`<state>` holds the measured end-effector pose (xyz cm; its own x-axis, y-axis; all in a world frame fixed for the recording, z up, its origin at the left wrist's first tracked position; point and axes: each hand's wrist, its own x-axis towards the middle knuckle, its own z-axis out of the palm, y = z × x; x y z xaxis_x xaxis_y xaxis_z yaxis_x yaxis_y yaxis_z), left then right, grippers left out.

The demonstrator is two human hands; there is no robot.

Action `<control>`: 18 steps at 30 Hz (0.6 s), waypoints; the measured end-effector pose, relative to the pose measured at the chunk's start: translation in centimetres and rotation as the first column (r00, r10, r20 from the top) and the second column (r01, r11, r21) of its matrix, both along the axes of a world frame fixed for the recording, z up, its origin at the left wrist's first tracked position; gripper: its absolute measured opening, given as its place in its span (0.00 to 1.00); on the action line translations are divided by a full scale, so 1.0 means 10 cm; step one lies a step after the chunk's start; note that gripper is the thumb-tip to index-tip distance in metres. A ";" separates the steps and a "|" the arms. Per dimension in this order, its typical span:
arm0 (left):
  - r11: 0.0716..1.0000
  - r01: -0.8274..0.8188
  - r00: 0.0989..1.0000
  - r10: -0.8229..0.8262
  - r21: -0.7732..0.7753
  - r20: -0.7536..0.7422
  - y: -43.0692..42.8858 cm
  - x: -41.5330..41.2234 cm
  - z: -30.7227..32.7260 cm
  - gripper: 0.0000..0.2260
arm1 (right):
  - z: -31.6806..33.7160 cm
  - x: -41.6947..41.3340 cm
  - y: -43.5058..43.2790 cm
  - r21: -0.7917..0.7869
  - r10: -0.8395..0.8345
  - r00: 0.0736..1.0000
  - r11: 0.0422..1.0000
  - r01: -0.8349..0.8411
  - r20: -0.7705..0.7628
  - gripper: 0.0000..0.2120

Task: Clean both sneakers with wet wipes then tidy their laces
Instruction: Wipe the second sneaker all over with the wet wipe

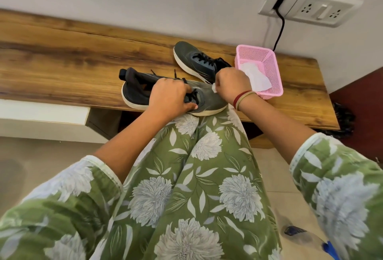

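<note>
Her left hand [172, 96] gripped the near dark grey lace-up sneaker [209, 102], while her curled right hand [233, 84] pinched a small white wet wipe [214, 88] against it.

Bright, even indoor light, soft shadows; wide-angle bending at the frame edges, sleeves blurred in the lower corners.

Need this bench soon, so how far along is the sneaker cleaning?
Early, it seems. Nothing looks finished. In hand: the left hand holds the near sneaker while the right hand presses a wipe on its toe. Left: the far sneaker beside the pink basket, and both sets of laces.
</note>
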<state>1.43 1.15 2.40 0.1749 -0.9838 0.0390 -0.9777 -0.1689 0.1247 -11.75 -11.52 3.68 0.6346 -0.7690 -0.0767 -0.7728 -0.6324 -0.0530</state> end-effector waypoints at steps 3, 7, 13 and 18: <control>0.999 -0.018 0.996 0.015 -0.036 -0.085 0.03 0.09 -0.01 0.25 | 0.04 -0.11 -0.15 0.198 -0.221 0.924 0.966 0.164 0.311 0.05; 0.993 0.036 0.986 -0.054 -0.112 -0.155 0.09 0.19 -0.11 0.24 | -0.10 -0.34 -0.04 0.480 -0.458 0.708 0.856 0.190 0.538 0.02; 0.988 0.155 0.984 -0.152 0.023 -0.097 -0.16 0.39 -0.01 0.25 | -0.36 -0.41 0.09 0.563 -0.494 0.669 0.815 0.136 0.555 0.02; 0.969 0.217 0.975 -0.208 0.115 -0.081 -0.35 0.40 0.01 0.26 | -0.44 -0.44 0.16 0.539 -0.518 0.688 0.814 0.216 0.508 0.02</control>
<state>5.48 -2.33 2.49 -0.0408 -0.9953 -0.0884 -0.9828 0.0240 0.1834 -16.17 -9.96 -0.70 0.3237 -0.9353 -0.1432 -0.6310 -0.1006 -0.7693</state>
